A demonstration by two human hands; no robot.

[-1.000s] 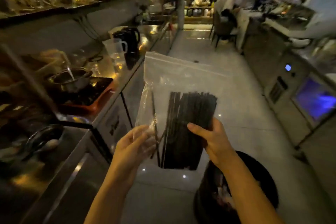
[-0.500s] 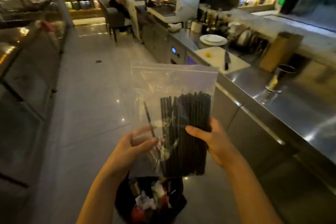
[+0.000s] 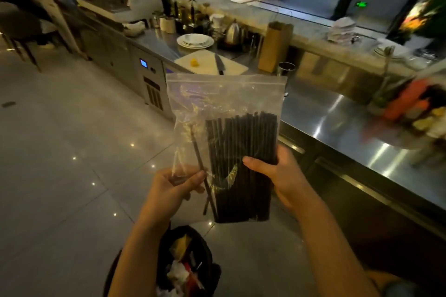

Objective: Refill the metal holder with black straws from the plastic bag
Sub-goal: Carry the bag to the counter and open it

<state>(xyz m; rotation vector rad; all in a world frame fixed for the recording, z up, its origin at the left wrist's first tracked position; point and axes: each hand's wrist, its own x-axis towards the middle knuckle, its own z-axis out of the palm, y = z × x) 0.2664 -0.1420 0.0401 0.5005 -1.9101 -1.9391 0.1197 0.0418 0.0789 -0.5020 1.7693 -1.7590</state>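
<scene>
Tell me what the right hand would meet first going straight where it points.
The right hand grips the plastic bag of black straws; beyond that, probably the steel counter near the cutting board, but depth is unclear.

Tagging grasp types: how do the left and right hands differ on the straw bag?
1. The left hand pinches the plastic bag over one loose, tilted straw; the right hand wraps the thick straw bundle through the bag.
2. The left hand sits slightly lower, at the bag's left edge; the right hand is higher, at its right edge.
Shared: both hold the same bag upright, thumbs on the near side.
</scene>
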